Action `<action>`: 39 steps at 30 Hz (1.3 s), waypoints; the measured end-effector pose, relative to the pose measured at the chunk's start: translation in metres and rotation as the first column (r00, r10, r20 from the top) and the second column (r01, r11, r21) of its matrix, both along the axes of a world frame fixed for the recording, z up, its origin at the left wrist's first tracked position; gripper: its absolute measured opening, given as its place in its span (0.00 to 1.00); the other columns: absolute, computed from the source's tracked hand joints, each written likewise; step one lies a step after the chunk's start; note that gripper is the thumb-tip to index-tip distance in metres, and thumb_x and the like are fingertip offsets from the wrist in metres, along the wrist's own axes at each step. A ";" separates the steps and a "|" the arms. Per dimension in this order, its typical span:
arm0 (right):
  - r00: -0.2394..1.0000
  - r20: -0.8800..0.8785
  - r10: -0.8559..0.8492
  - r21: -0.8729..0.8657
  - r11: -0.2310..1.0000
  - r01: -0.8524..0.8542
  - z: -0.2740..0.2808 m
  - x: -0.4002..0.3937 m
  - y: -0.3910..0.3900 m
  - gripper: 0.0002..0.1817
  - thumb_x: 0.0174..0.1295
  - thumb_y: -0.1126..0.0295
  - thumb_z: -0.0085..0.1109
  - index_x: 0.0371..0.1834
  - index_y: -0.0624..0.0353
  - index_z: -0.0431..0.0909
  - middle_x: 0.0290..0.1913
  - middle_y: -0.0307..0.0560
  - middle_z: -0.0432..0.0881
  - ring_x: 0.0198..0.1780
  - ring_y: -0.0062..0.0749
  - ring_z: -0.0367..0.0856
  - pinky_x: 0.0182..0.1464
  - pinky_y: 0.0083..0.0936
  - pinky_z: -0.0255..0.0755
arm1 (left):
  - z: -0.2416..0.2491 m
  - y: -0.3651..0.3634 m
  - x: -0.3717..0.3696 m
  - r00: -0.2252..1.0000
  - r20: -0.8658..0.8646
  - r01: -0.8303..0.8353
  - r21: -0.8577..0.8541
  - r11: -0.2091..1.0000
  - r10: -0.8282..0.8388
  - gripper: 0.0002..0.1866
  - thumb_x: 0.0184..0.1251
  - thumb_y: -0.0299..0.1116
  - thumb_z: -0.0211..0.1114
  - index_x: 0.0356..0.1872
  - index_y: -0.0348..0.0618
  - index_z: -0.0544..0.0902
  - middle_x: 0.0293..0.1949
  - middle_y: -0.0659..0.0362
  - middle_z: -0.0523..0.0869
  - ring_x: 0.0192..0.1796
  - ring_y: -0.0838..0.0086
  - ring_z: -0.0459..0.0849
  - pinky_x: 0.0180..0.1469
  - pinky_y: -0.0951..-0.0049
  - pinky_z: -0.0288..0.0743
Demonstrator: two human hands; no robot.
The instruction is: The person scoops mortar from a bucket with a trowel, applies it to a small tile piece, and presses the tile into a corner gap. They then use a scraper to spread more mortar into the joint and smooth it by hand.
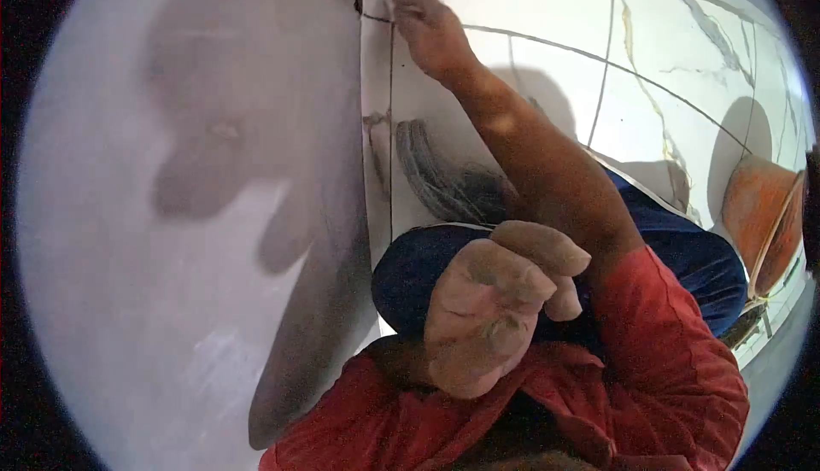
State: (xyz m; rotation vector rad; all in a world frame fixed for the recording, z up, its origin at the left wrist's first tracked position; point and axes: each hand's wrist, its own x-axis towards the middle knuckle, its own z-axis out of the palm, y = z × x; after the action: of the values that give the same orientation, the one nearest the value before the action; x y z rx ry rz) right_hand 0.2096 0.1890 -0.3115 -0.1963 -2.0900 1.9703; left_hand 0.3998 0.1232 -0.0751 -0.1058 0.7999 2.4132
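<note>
My left hand (487, 313) is held palm up in front of my chest, its fingers curled over. A small greyish lump of paste (507, 333) shows in its palm. My right arm stretches far forward, and my right hand (434, 37) is down at the corner by the wall. Its fingers are bent together at the top of the narrow skirting tile (377, 70), close to the joint with the floor tiles (538, 10). What those fingers hold, if anything, I cannot tell.
A plain pale wall (213, 283) rises on the left, crossed by my shadow. Grey smears (427, 172) mark the tile before my knee. An orange-brown container (760, 206) stands at the right. My legs in blue trousers (683, 257) are folded on the floor.
</note>
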 end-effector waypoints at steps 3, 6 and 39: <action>0.999 0.050 -0.015 0.099 0.995 0.010 0.010 0.010 -0.001 0.21 0.66 0.75 0.53 0.63 0.64 0.73 0.57 0.56 0.78 0.60 0.44 0.78 0.64 0.34 0.70 | 0.006 -0.002 -0.002 1.000 0.012 -0.022 -0.014 1.000 0.023 0.14 0.69 0.38 0.66 0.51 0.46 0.78 0.57 0.46 0.76 0.47 0.60 0.81 0.46 0.62 0.76; 0.999 -0.047 0.014 0.235 0.972 -0.002 -0.006 0.003 0.006 0.22 0.65 0.76 0.53 0.63 0.64 0.73 0.58 0.57 0.78 0.59 0.44 0.78 0.64 0.34 0.71 | 0.004 0.000 -0.003 0.999 0.028 0.020 -0.002 1.000 -0.020 0.14 0.69 0.38 0.66 0.51 0.46 0.78 0.57 0.46 0.76 0.46 0.61 0.81 0.46 0.61 0.76; 0.958 -0.193 -0.213 0.169 0.955 0.246 0.009 0.012 0.005 0.26 0.57 0.76 0.55 0.62 0.60 0.73 0.54 0.60 0.78 0.54 0.59 0.78 0.60 0.47 0.70 | 0.003 0.006 0.001 0.999 0.044 -0.021 -0.033 0.999 0.022 0.14 0.67 0.36 0.66 0.50 0.44 0.78 0.54 0.43 0.75 0.42 0.60 0.82 0.44 0.63 0.77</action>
State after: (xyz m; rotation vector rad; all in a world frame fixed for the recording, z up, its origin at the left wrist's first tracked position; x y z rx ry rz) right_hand 0.2213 0.1938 -0.3028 -0.2118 -2.0263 1.5840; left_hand 0.4007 0.1288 -0.0717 -0.1807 0.8214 2.4101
